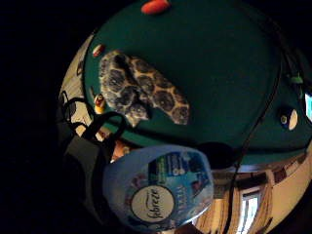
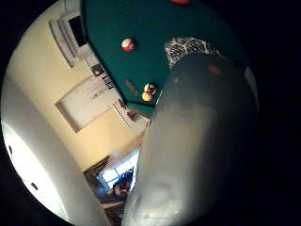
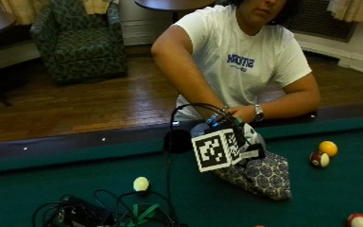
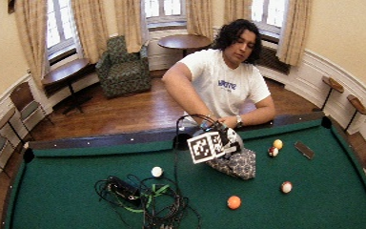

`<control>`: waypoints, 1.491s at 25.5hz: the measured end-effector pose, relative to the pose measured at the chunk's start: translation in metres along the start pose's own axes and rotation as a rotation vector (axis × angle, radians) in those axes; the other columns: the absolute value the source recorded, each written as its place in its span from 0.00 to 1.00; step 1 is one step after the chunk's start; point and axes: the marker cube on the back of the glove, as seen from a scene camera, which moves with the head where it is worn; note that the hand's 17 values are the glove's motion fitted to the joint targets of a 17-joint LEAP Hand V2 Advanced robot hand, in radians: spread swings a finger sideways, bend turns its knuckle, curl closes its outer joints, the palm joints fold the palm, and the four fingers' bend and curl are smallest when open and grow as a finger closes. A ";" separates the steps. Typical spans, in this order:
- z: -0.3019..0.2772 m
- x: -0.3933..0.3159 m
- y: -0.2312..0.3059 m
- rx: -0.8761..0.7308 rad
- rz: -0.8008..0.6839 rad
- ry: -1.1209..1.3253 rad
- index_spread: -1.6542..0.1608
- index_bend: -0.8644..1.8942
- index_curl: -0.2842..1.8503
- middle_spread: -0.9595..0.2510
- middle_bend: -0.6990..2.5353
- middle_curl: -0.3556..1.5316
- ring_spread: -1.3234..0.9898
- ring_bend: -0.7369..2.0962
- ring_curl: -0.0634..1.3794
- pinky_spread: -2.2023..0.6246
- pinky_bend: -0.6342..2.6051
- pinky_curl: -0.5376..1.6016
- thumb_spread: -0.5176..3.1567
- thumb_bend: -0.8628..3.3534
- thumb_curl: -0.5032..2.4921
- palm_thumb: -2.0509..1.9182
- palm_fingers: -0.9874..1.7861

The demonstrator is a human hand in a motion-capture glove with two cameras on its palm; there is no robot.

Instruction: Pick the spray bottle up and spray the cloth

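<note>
A person stands behind the green-felted counter (image 3: pixel 56 189), at the upper middle of the outside view. The gloved right hand (image 3: pixel 235 137), near the frame's middle, is mostly hidden by its gear. It holds the spray bottle (image 1: pixel 158 192) up above the felt. The pale blue bottle with its Febreze label fills the lower middle of the little-finger palm view. In the thumb-side view its grey-blue side (image 2: pixel 197 141) takes up the right half, close against the palm. The grip looks wrapped around the bottle, though the fingers themselves cannot be made out. No liquid level can be read through the bottle's wall.

The cloth (image 3: pixel 260 172), dark blue with pale round patterns, lies bunched on the felt just below and right of the hand in the outside view. The bare left hand (image 3: pixel 241 112) rests near the rail, above the cloth.

A yellow ball (image 3: pixel 327 148) and a striped ball (image 3: pixel 320 159) sit touching at the right. A white ball (image 3: pixel 141 183) lies lower left. An orange ball (image 4: pixel 234 202) lies at the lower middle of the wide view, and a red-and-white ball (image 4: pixel 286 187) to its right.
</note>
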 end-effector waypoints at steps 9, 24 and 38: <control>0.050 0.048 -0.016 -0.170 0.205 0.133 0.78 0.47 0.41 0.62 0.42 0.49 0.48 0.54 0.39 0.67 0.34 0.46 0.20 0.20 0.43 0.75 0.86; 0.074 0.067 -0.023 -0.236 0.292 0.267 0.77 0.47 0.41 0.62 0.42 0.49 0.48 0.54 0.39 0.67 0.34 0.46 0.20 0.20 0.44 0.75 0.86; 0.027 -0.044 0.003 -0.117 -0.025 0.125 0.77 0.47 0.42 0.62 0.42 0.49 0.48 0.54 0.39 0.68 0.34 0.46 0.20 0.20 0.44 0.75 0.85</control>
